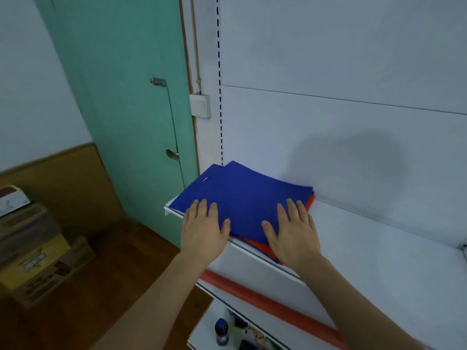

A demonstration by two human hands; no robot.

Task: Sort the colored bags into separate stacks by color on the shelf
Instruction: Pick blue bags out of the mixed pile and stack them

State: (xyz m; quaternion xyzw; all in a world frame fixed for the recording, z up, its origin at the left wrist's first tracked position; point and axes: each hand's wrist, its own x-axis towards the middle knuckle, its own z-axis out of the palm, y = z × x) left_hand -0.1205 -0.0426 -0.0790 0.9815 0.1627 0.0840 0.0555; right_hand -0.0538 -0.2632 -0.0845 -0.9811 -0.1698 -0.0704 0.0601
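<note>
A mixed pile of flat bags lies at the left end of the white shelf [379, 238]. Blue bags [242, 198] are on top, and one shows a cut-out handle slot at its far left. Orange-red bags [260, 247] stick out from under the blue ones at the front edge and at the right side. My left hand [203, 228] rests flat on the pile's front left corner with its fingers straight. My right hand [294, 231] lies flat on the front right part of the pile, fingers spread.
A green door [126, 109] and a wall switch [200, 106] are left of the shelf unit. Cardboard boxes [32, 251] are stacked on the wooden floor at the left. A lower shelf holds a dark bottle [222, 330] and small items.
</note>
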